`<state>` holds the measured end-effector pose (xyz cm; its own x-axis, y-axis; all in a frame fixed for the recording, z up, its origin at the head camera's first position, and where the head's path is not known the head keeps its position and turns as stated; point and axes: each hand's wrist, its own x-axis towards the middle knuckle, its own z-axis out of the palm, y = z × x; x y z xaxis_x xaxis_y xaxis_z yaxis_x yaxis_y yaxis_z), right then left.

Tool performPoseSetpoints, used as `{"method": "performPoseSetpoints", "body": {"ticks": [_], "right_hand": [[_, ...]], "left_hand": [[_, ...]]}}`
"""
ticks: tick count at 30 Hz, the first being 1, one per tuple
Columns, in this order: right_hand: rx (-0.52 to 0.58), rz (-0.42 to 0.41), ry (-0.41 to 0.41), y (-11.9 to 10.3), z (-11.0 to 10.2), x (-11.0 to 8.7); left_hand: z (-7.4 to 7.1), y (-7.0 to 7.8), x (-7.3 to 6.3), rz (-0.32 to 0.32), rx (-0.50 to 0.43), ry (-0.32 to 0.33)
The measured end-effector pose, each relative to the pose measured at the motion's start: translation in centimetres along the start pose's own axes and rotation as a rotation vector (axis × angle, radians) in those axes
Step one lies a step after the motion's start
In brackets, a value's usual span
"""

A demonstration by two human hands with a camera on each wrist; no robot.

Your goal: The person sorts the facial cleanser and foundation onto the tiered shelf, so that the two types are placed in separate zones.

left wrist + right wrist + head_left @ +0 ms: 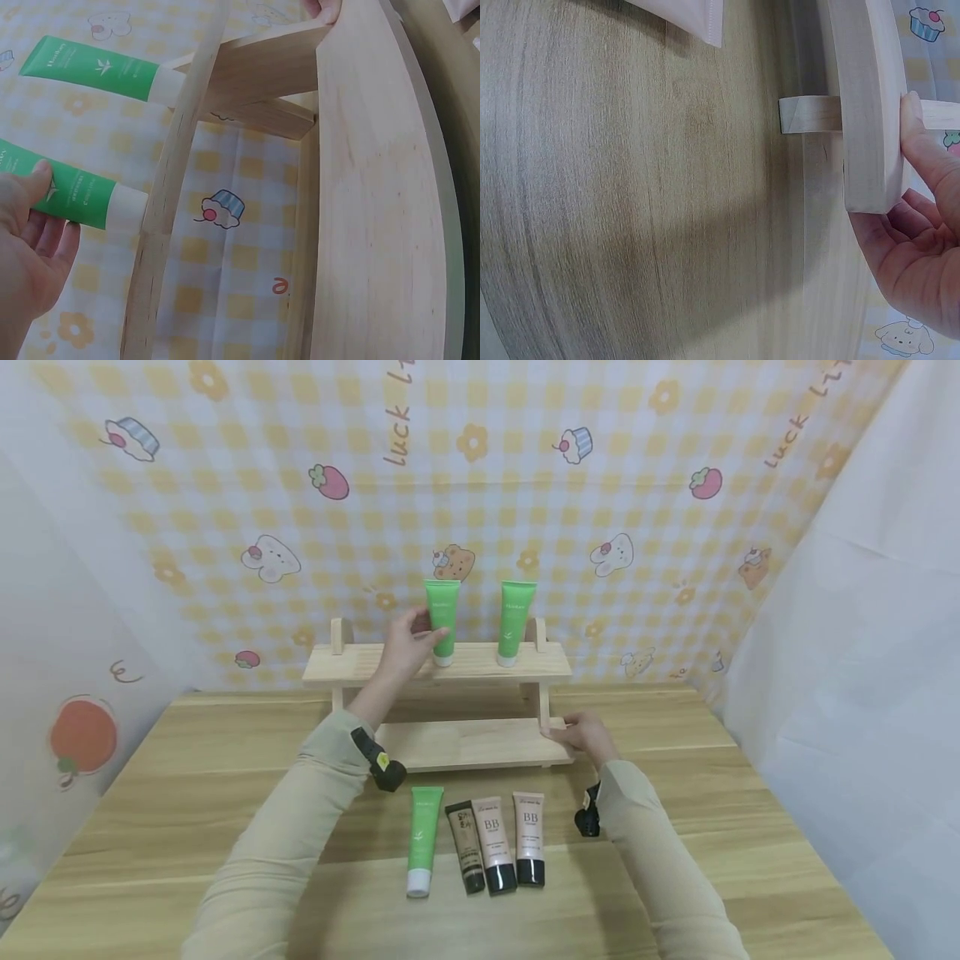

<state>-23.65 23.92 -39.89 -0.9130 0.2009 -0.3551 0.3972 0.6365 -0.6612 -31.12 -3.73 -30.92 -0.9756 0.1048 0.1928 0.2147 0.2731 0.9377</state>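
Observation:
On the upper board of a two-tier wooden shelf (480, 743), my left hand (408, 643) holds a green tube (444, 610) upright by its sides, white cap down. The left wrist view shows the thumb across the front of that tube (82, 196) and the cap against the board. A second green tube (514, 618) stands to its right, apart from the hand. My right hand (588, 737) grips the right end of the lower board; in the right wrist view the thumb lies on top of the board (874, 150) and fingers are beneath it.
On the table (645, 893) before the shelf lie another green tube (424, 835), a brown tube (467, 847), and two pink BB tubes, one left (492, 839) and one right (530, 835). A patterned cloth (480, 510) hangs behind the shelf.

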Motion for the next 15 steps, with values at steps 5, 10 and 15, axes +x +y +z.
{"method": "performPoseSetpoints", "body": {"ticks": [5,10,15], "right_hand": [[-0.006,-0.008,-0.008,0.0,0.1,-0.1],[-0.009,-0.005,-0.021,0.0,-0.1,-0.3],[0.0,-0.015,-0.034,-0.1,-0.3,-0.5]], "left_hand": [[-0.1,-0.2,-0.3,-0.02,0.003,-0.018],[-0.3,-0.3,-0.8,-0.047,-0.007,-0.038],[-0.5,-0.7,-1.4,-0.071,0.029,-0.092]]}}
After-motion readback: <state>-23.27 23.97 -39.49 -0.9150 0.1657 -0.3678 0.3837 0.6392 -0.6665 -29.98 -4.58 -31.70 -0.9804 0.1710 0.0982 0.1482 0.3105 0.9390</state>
